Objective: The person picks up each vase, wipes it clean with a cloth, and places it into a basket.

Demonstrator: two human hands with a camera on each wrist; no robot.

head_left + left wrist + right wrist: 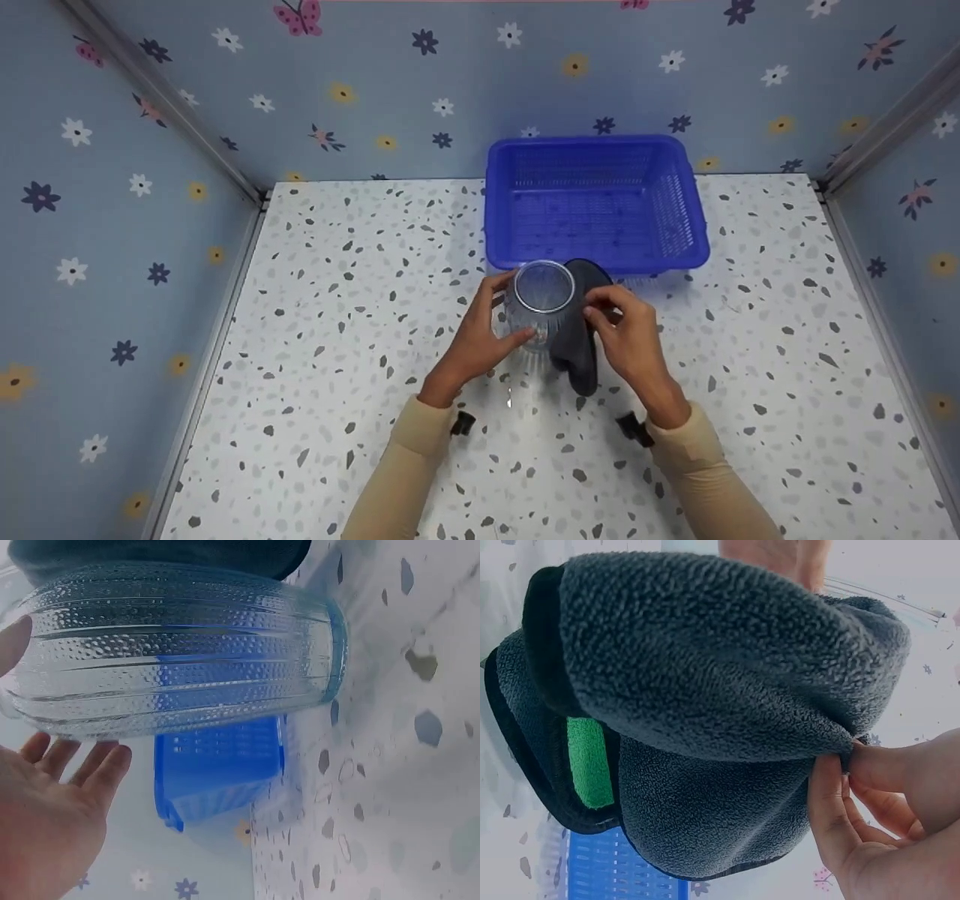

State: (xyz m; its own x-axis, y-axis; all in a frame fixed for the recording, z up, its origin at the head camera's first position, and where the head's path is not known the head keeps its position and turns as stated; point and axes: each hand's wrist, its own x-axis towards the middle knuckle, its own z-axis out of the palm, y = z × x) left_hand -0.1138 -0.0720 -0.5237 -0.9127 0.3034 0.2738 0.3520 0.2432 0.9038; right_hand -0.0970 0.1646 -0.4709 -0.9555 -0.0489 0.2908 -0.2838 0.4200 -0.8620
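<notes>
A clear glass jar (543,325) stands upright in the head view, its round rim towards me. My left hand (480,339) grips it near the top, thumb on the near side and fingers round the far left side. Lengthwise ribs and small raised dots cover the jar's wall in the left wrist view. My right hand (631,335) pinches a dark grey cloth (705,667) between thumb and fingertips. The plush cloth has black edging and a green patch (589,761). It hangs folded against the jar's right side, partly hiding it.
Just beyond the jar and cloth sits a blue plastic basket (596,265) with perforated walls, against the back wall. Flower-patterned panels (420,90) enclose the speckled white tabletop (337,337) at the back and both sides.
</notes>
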